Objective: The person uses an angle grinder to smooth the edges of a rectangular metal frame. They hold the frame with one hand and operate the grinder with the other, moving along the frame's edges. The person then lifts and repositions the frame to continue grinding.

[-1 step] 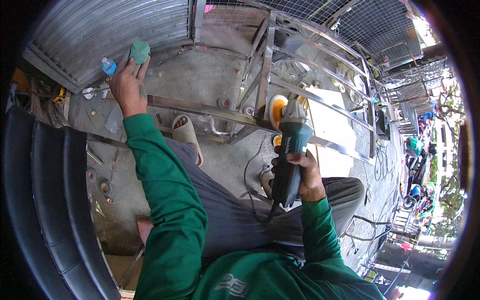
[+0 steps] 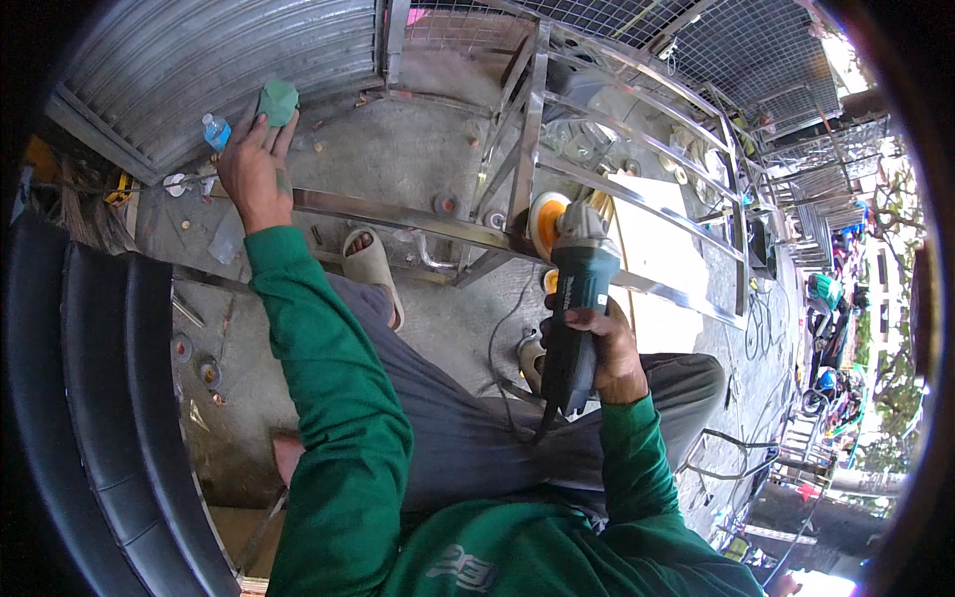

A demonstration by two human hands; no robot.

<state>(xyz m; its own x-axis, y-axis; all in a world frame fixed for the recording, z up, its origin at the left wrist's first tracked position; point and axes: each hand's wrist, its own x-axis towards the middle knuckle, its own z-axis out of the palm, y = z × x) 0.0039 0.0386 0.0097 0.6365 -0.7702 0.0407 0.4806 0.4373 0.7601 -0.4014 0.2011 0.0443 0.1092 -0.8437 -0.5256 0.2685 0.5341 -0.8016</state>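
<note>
nothing has shifted: left hand (image 2: 254, 169) fingertips touch a green block (image 2: 278, 101), right hand (image 2: 609, 348) stays clenched around the angle grinder (image 2: 575, 298), steadying its disc against the steel frame (image 2: 542, 129).

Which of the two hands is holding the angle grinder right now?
The right hand grips the teal angle grinder; the left hand reaches out to a green block.
</note>
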